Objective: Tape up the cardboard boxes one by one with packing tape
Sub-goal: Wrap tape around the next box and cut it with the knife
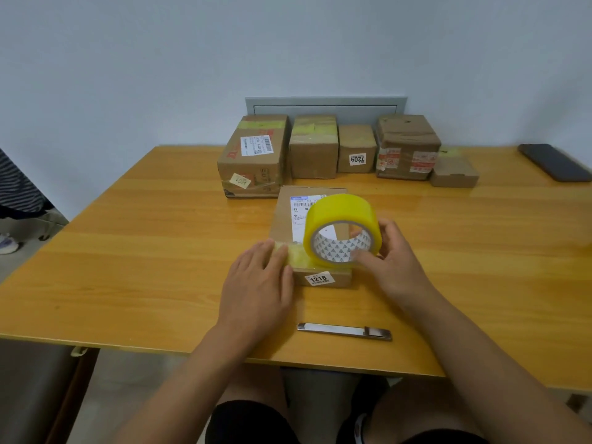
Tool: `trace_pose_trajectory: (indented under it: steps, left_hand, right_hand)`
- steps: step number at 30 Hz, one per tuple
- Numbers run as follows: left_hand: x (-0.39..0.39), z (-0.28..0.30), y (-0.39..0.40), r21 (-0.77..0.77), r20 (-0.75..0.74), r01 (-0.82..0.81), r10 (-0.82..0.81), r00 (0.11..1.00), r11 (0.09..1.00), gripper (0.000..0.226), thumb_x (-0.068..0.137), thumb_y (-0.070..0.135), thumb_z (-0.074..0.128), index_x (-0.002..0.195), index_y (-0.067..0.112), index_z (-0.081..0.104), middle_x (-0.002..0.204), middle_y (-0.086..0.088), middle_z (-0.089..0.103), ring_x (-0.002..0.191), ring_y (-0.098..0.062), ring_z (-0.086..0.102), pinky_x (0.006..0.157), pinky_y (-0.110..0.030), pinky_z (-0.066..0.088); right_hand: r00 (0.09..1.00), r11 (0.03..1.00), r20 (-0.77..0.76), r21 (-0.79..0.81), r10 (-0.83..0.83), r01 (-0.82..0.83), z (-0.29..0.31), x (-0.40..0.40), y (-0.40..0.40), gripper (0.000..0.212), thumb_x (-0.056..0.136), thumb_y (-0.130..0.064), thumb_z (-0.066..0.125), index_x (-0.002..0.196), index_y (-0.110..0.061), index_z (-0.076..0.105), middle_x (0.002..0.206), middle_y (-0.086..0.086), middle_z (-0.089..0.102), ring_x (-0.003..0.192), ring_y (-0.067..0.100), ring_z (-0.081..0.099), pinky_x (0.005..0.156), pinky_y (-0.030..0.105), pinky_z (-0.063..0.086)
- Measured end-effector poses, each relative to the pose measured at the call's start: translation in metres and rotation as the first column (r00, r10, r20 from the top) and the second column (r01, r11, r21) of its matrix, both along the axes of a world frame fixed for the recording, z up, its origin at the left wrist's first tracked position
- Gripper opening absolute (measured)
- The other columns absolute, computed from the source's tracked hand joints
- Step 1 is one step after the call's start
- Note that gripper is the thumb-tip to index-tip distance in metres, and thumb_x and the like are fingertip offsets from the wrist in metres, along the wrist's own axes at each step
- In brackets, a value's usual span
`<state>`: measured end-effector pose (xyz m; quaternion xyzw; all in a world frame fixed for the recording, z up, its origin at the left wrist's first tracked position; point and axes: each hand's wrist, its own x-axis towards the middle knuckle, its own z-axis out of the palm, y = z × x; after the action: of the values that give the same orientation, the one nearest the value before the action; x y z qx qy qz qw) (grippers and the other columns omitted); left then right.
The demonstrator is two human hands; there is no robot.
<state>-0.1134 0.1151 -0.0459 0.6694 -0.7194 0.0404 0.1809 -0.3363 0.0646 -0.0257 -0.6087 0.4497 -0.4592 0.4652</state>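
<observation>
A flat cardboard box labelled 1218 lies in the middle of the wooden table. A roll of yellow packing tape stands on edge on the box's near right part. My right hand grips the roll from the right, thumb in the core. A strip of yellow tape runs left from the roll along the box's near edge. My left hand lies flat with fingers spread, pressing the strip's end onto the box's near left corner.
Several taped cardboard boxes stand in a row at the table's far edge against the wall. A metal utility knife lies near the front edge. A dark phone rests at the far right. A person's leg and shoe show at left.
</observation>
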Motion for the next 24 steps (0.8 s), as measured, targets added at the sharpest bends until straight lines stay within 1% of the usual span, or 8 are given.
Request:
trace_pose_trajectory:
  steps: [3,6,9,12,15,18,21,24]
  left_hand:
    - [-0.004,0.007,-0.005,0.007,-0.046,0.071,-0.071,0.996,0.997,0.055,0.096,0.039,0.023,0.132,0.01,0.054,0.156,-0.012,0.035,0.151,-0.025,0.013,0.121,-0.032,0.008]
    - [-0.012,0.013,-0.009,0.09,-0.143,0.111,-0.097,0.985,0.99,0.053,0.101,0.031,0.026,0.15,0.011,0.029,0.165,-0.006,0.01,0.152,-0.016,0.002,0.115,-0.021,-0.006]
    - [-0.016,0.013,-0.011,0.139,-0.137,0.127,-0.108,0.985,0.982,0.07,0.096,0.047,0.019,0.158,0.016,0.004,0.165,-0.002,0.011,0.151,-0.012,0.004,0.118,-0.022,-0.004]
    - [-0.017,0.009,-0.011,0.182,-0.04,0.11,-0.104,0.994,0.977,0.085,0.09,0.065,0.014,0.158,0.016,0.002,0.165,-0.001,0.006,0.151,-0.011,-0.001,0.119,-0.025,-0.006]
    - [-0.019,0.006,-0.013,0.177,0.015,0.087,-0.091,0.996,0.98,0.092,0.088,0.077,0.014,0.158,0.018,0.009,0.165,-0.004,0.005,0.152,-0.014,-0.003,0.12,-0.028,-0.006]
    - [-0.02,0.002,-0.012,0.161,0.076,0.063,-0.076,0.994,0.985,0.095,0.084,0.081,0.012,0.157,0.02,0.016,0.165,-0.007,0.007,0.152,-0.018,-0.002,0.123,-0.034,-0.002]
    - [-0.02,0.002,-0.011,0.161,0.128,0.058,-0.079,0.989,0.985,0.093,0.084,0.08,0.012,0.158,0.023,0.006,0.166,-0.007,0.003,0.152,-0.019,-0.005,0.122,-0.034,-0.005]
    - [-0.021,0.004,-0.01,0.179,0.12,0.064,-0.086,0.989,0.982,0.086,0.09,0.077,0.022,0.157,0.03,-0.003,0.165,-0.009,-0.002,0.152,-0.021,-0.008,0.122,-0.035,-0.007]
  right_hand:
    - [1.0,0.999,0.029,0.04,0.0,-0.001,-0.005,0.001,0.002,0.04,0.087,-0.012,0.071,0.122,-0.023,0.053,0.109,-0.007,0.067,0.102,0.005,0.063,0.082,0.023,0.053]
    - [1.0,0.999,0.027,0.039,-0.004,0.003,-0.007,0.0,0.002,0.041,0.087,-0.014,0.072,0.122,-0.026,0.054,0.11,-0.01,0.067,0.101,0.001,0.062,0.082,0.02,0.052]
    - [1.0,0.999,0.022,0.035,-0.007,0.006,-0.009,0.0,0.002,0.045,0.087,-0.016,0.072,0.127,-0.024,0.053,0.114,-0.01,0.066,0.104,0.0,0.061,0.08,0.015,0.051]
    - [1.0,1.0,0.014,0.03,-0.01,0.01,-0.01,0.001,0.001,0.049,0.087,-0.019,0.072,0.132,-0.023,0.051,0.119,-0.01,0.065,0.108,0.0,0.059,0.081,0.015,0.05]
    - [1.0,1.0,0.01,0.009,-0.002,0.002,-0.01,0.002,0.002,0.049,0.087,-0.018,0.073,0.131,-0.024,0.052,0.118,-0.012,0.065,0.107,-0.003,0.059,0.081,0.013,0.049]
    - [0.997,0.998,-0.064,-0.041,-0.051,0.049,-0.004,-0.001,0.001,0.044,0.087,-0.017,0.072,0.126,-0.031,0.055,0.114,-0.015,0.064,0.106,-0.003,0.059,0.078,0.011,0.049]
    - [0.984,0.981,-0.068,-0.111,-0.167,0.159,0.008,-0.019,0.0,0.049,0.089,-0.007,0.065,0.126,-0.038,0.052,0.112,-0.018,0.06,0.099,-0.006,0.057,0.068,0.009,0.05]
    - [0.965,0.965,-0.101,-0.13,-0.242,0.229,0.005,-0.046,0.001,0.055,0.091,-0.003,0.06,0.134,-0.036,0.051,0.117,-0.011,0.058,0.103,0.001,0.055,0.066,0.014,0.05]
